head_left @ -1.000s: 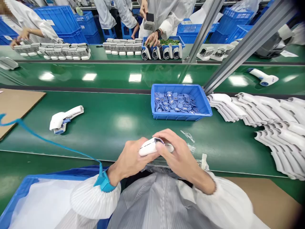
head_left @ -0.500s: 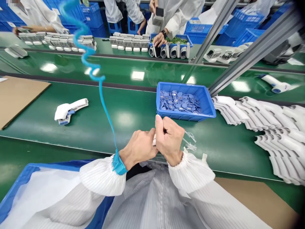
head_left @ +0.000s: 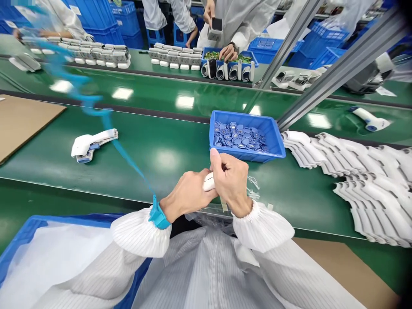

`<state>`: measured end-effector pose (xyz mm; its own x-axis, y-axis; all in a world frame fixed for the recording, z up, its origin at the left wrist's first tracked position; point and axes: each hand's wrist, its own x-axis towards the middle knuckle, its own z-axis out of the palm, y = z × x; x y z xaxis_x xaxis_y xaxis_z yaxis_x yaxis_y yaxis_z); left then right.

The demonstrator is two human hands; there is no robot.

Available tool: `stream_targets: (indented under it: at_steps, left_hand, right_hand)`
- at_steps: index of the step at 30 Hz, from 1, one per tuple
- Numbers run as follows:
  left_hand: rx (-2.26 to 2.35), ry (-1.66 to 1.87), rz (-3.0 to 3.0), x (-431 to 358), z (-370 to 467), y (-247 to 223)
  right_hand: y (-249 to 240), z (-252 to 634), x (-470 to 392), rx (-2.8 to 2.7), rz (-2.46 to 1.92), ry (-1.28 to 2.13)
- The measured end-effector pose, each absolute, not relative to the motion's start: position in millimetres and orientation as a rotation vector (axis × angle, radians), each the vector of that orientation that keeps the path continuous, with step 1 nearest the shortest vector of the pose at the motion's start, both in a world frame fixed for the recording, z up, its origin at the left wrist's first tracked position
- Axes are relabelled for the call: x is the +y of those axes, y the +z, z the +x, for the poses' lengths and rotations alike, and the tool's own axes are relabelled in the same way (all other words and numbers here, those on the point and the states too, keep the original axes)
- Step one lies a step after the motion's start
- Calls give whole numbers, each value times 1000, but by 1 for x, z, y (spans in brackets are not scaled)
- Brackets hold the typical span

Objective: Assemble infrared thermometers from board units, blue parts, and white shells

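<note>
Both of my hands are closed around a white plastic part [head_left: 209, 182], held just over the near edge of the green bench. Only its rounded end shows between them; the rest is hidden. My left hand [head_left: 189, 192] grips it from the left, with a blue strap [head_left: 159, 216] round the wrist. My right hand [head_left: 231, 180] is curled over the other side, thumb raised. Beyond them stands a blue bin [head_left: 279, 146] of small blue oval pieces [head_left: 238, 137]. Crumpled clear plastic scraps [head_left: 253, 185] lie beside my right hand.
Stacked white curved shells [head_left: 370, 206] cover the bench's right side. A white and blue handheld device [head_left: 88, 146] lies left, near cardboard [head_left: 25, 120]. A coiled blue cord [head_left: 125, 155] runs to my wrist. A metal post [head_left: 328, 73] rises at right. Co-workers [head_left: 238, 25] work across the bench.
More of the white part's end shows between my hands, which stay close together. The coiled cord has swung left. Across the bench, a co-worker's hand has moved from a rolled item to the bin.
</note>
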<state>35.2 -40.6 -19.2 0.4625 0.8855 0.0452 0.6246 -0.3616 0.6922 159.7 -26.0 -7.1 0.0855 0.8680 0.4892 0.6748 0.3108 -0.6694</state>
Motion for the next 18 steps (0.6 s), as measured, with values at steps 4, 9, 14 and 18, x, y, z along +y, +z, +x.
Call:
stream_targets:
  at_steps: [4, 9, 14, 18]
  left_hand:
    - [1170, 440, 2249, -41, 39, -31]
    - [1325, 422, 2305, -37, 40, -36]
    - [1212, 619, 2128, -34, 42, -28]
    - [1190, 533, 2190, -33, 47, -31]
  right_hand:
    - [-13, 159, -29, -1830, -1315, 77]
    - [-22, 155, -22, -1710, -1269, 66]
    - [-15, 166, -24, -1641, -1369, 157]
    - [-14, 170, -23, -1856, -1398, -6]
